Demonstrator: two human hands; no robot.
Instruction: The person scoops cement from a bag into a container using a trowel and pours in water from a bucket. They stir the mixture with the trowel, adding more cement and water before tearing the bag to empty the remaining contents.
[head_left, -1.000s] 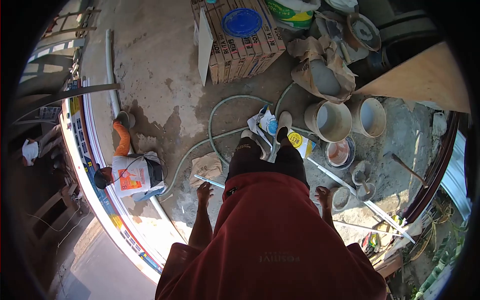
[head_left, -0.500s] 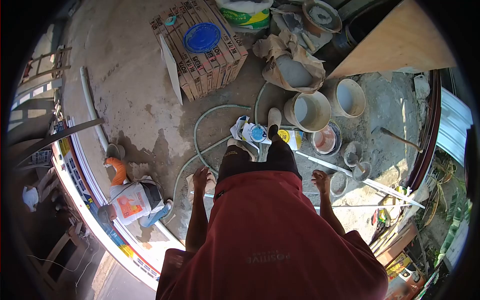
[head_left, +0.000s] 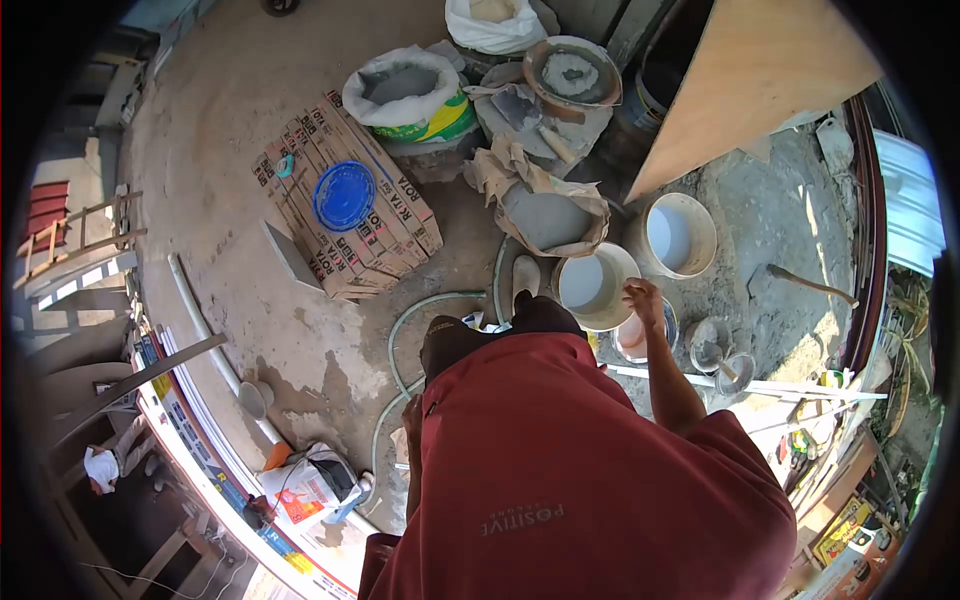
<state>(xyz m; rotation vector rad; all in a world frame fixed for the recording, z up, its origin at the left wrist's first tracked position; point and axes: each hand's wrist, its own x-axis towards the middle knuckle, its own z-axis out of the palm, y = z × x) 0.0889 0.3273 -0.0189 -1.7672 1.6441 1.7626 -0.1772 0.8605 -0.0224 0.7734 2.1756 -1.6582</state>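
Note:
My right hand [head_left: 645, 300] is held out over the rim of a bucket [head_left: 597, 287] with pale liquid in it; its fingers are bent and apart, with nothing seen between them. My left hand [head_left: 411, 418] hangs at my left side, mostly hidden by the red shirt, so its fingers cannot be made out. A second bucket [head_left: 679, 235] with whitish liquid stands beyond the first. Beside them an open paper bag [head_left: 548, 218] holds grey powder. A smaller bucket [head_left: 632, 338] sits partly behind my right forearm.
Stacked boxes [head_left: 405, 215] bear a blue lid [head_left: 344, 196]. A green hose [head_left: 395, 335] curls near my feet. A plywood sheet [head_left: 750, 90] leans at upper right. A co-worker [head_left: 310, 488] crouches at lower left. A long-handled tool [head_left: 815, 285] lies at right.
My right hand has risen and reached forward to the buckets. My left hand has dropped back beside the shirt. The view has shifted, bringing the boxes and bags lower; the co-worker is bent further over.

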